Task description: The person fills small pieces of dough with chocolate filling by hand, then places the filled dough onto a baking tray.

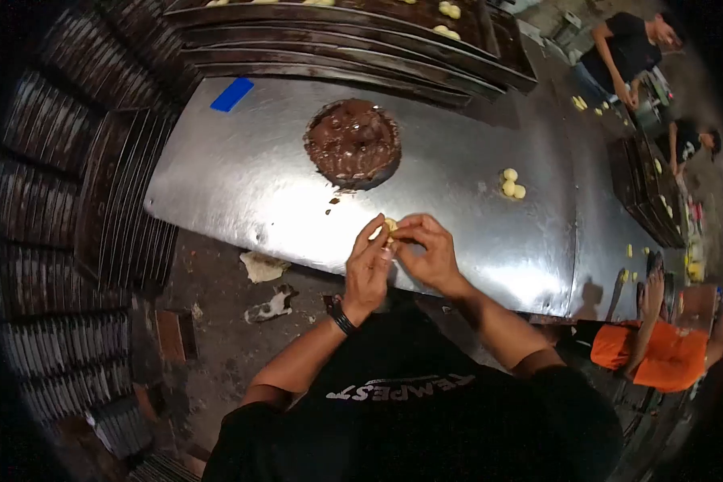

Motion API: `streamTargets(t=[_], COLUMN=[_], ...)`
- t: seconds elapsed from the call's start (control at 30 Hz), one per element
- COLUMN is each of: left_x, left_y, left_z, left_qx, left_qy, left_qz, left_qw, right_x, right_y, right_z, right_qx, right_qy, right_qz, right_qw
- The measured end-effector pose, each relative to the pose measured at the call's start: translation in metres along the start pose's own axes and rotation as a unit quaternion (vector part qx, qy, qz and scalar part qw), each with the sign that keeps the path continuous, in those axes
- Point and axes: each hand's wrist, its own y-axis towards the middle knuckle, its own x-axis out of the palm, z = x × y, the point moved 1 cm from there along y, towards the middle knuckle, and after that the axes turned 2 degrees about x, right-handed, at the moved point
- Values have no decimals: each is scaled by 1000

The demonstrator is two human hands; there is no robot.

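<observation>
Between the fingers of both hands is a small piece of pale yellow dough [390, 228], partly hidden by the fingertips. My left hand [368, 269] pinches it from the left, and a dark band circles that wrist. From the right, the fingers of my right hand [429, 252] close on the same piece. Beyond my hands, a round pan of glossy brown chocolate paste [353, 143] sits on the metal table [249, 169]. Several yellow dough balls [510, 184] lie together on the tabletop to the right.
Stacked dark trays [337, 48] stand along the table's far side, with dough balls on top. A blue rectangle [232, 94] lies near the far left corner. Tray racks [48, 217] fill the left. A cat [271, 305] is on the floor. Co-workers, one in an orange shirt [651, 353], are at the right.
</observation>
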Motion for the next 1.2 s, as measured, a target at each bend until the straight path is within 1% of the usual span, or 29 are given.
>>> streamTargets(t=[0.03,0.07,0.1,0.13,0.17,0.2,0.23,0.27,0.3,0.33,0.37,0.4,0.43,0.5,0.53,0.6,0.67,0.73,0.77,0.8,0.83,0.9,0.93,1.03,1.07,1.1,1.13,1.17,1.2], left_x=[17,30,38,47,56,65,68,70,64,51,46,36,26,15,13,14,9,5,-4,-14,-24,-38,-45,-62,-65,-67,-73,-79,-83], left_y=[1,1,2,3,3,0,-2,-3,-10,-10,-19,-25,-32,-42,-47,-58,-56,-55,-60,-67,-73,-79,-79,-69,-63,-50,-42,-33,-26], left_z=[5,7,-4,-14,-22,-26,-24,-23,-41,-35,-38,-36,-40,-40,-39,-45,-39,-13,-17,-24,-26,-32,-36,-48,-51,-41,-36,-32,-30], left_qx=[18,35,89,54,15,-25,-160,-146,-119,-97,-182,-204,-181,-190,-201,-188,-196,-223,-175,-127,-137,-169,-190,-208,-227,-192,-208,-225,-246], left_qy=[-8,-17,43,22,2,-19,-96,-102,-91,21,-65,-38,10,5,12,4,13,43,65,84,39,-17,-25,-31,-44,-35,-64,-91,-116], left_qz=[-1,-1,-54,-95,-137,-180,-172,-120,-100,-87,-21,20,43,95,117,118,115,103,112,120,140,167,173,119,94,78,84,86,86], left_qw=[1000,999,994,994,990,983,967,977,984,991,981,978,983,977,973,975,974,968,976,981,980,971,966,970,968,978,973,966,958], right_x=[-6,-14,-23,-31,-35,-45,-57,-68,-76,-90,-99,-105,-110,-113,-106,-67,-41,-53,-69,-86,-96,-78,-57,-20,-21,-32,-45,-61,-73], right_y=[-7,-16,-26,-36,-50,-63,-73,-87,-97,-101,-102,-97,-83,-40,-20,-5,-24,-50,-47,-51,-43,-14,-1,-3,-16,-32,-48,-61,-68], right_z=[-2,2,10,21,44,61,76,91,101,89,79,71,68,74,80,104,106,115,111,128,134,124,123,112,110,109,109,122,132], right_qx=[-20,16,52,89,59,31,4,-18,-89,-167,-137,-113,3,224,184,22,-43,-119,-35,-98,-112,6,58,47,19,-7,-30,-87,-104], right_qy=[-44,-40,-35,-29,-49,-108,-167,-223,-157,-240,-238,-236,-151,20,-57,-115,-269,-205,-251,-221,-222,-276,-281,-291,-279,-268,-256,-265,-301], right_qz=[23,44,66,86,110,90,69,44,6,-67,-96,-126,-171,-256,-211,-84,-135,-217,-365,-329,-258,-51,52,46,4,-35,-72,-72,-54], right_qw=[999,998,996,992,991,990,984,974,984,954,957,957,974,940,958,990,953,947,896,913,934,960,957,954,960,963,964,958,946])
